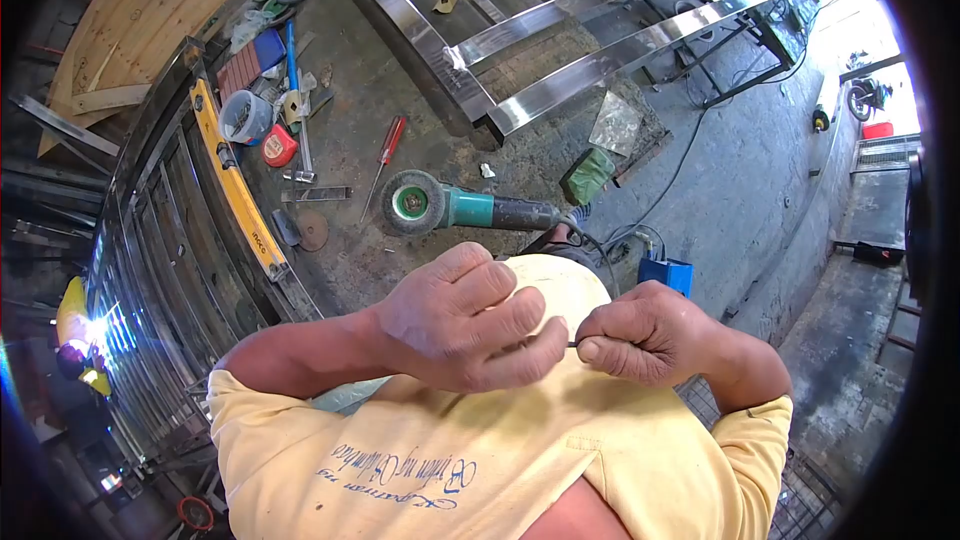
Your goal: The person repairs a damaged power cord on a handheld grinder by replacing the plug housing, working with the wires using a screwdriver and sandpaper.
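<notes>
Closest in, mid-frame: the right hand [645, 335] has thumb and forefinger pinched on a thin dark piece [574, 344], only a bit of it poking out toward the left hand [470, 320]. That left one's fingers are loosely curled, and honestly you can't tell if they've got hold of anything. Both sit in front of the yellow shirt [660, 450].

Best bet is probably a short, firm pinch near the tip, forearms kept tucked in, slow moves, since something that tiny looks easy to drop.

Just past the hands there's an angle grinder [475, 209] lying near centre; smart to keep fingers off its disc. Further up, left of centre, a red screwdriver [392, 140], then a big steel frame [560, 15] across the upper right.
</notes>
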The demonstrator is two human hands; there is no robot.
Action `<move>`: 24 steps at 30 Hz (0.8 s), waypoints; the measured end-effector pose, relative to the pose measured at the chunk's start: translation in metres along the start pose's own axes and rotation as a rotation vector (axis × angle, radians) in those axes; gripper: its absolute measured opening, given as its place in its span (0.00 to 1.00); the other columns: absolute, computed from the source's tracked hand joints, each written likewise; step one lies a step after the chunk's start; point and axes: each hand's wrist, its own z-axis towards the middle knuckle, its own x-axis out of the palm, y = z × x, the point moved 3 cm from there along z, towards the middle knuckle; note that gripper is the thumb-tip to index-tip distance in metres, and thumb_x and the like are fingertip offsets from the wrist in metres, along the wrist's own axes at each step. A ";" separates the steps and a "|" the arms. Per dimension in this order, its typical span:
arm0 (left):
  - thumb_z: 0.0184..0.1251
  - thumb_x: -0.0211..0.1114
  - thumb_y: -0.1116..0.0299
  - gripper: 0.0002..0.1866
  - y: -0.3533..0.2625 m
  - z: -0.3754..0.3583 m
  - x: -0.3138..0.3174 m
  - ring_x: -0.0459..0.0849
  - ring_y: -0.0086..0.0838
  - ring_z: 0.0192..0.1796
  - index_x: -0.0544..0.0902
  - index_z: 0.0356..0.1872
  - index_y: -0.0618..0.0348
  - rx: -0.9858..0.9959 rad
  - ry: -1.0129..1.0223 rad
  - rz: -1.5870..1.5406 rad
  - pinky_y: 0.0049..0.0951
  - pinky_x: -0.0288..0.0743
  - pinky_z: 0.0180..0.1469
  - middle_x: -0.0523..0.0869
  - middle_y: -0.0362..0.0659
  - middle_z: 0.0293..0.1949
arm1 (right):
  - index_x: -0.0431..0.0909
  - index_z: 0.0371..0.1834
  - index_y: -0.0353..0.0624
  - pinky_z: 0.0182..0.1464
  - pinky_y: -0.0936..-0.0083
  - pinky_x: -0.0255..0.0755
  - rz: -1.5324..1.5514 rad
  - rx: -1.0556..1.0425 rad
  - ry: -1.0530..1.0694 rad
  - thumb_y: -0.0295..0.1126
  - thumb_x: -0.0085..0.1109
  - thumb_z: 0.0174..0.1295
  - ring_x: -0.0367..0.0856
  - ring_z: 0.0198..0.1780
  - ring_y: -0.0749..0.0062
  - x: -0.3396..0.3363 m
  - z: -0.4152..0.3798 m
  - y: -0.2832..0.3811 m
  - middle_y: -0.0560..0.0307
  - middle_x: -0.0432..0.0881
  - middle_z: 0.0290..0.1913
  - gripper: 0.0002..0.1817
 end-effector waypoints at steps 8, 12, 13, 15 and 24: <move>0.61 0.70 0.67 0.08 -0.009 0.004 -0.001 0.71 0.26 0.24 0.79 0.33 0.54 0.052 0.191 -0.291 0.28 0.65 0.26 0.73 0.34 0.24 | 0.81 0.36 0.45 0.27 0.64 0.70 -0.250 -0.152 -0.004 0.34 0.63 0.68 0.80 0.24 0.59 0.015 -0.012 0.005 0.54 0.77 0.21 0.06; 0.64 0.67 0.67 0.07 -0.018 -0.014 0.017 0.79 0.34 0.28 0.79 0.34 0.57 -0.349 0.216 -0.742 0.35 0.73 0.32 0.77 0.42 0.25 | 0.81 0.36 0.48 0.23 0.69 0.63 -0.679 -0.360 -0.075 0.36 0.68 0.58 0.73 0.20 0.72 0.019 -0.015 0.009 0.66 0.71 0.18 0.08; 0.67 0.65 0.67 0.07 -0.021 -0.017 0.019 0.80 0.36 0.28 0.78 0.33 0.59 -0.467 0.253 -0.871 0.37 0.73 0.33 0.77 0.44 0.25 | 0.81 0.36 0.48 0.22 0.70 0.61 -0.771 -0.399 -0.090 0.38 0.68 0.56 0.71 0.20 0.73 0.019 -0.016 0.012 0.68 0.68 0.18 0.09; 0.71 0.64 0.68 0.09 -0.022 -0.018 0.018 0.81 0.38 0.27 0.79 0.33 0.62 -0.664 0.345 -1.080 0.37 0.74 0.32 0.79 0.46 0.25 | 0.81 0.36 0.50 0.22 0.72 0.57 -0.954 -0.478 -0.122 0.40 0.69 0.52 0.67 0.20 0.77 0.019 -0.019 0.020 0.70 0.62 0.18 0.12; 0.71 0.66 0.68 0.08 -0.006 -0.035 0.018 0.80 0.36 0.28 0.80 0.36 0.63 -0.851 0.220 -0.754 0.37 0.74 0.33 0.79 0.46 0.25 | 0.80 0.32 0.46 0.21 0.65 0.63 -0.656 -0.304 -0.227 0.30 0.68 0.61 0.73 0.18 0.63 -0.002 -0.016 0.007 0.62 0.72 0.16 0.05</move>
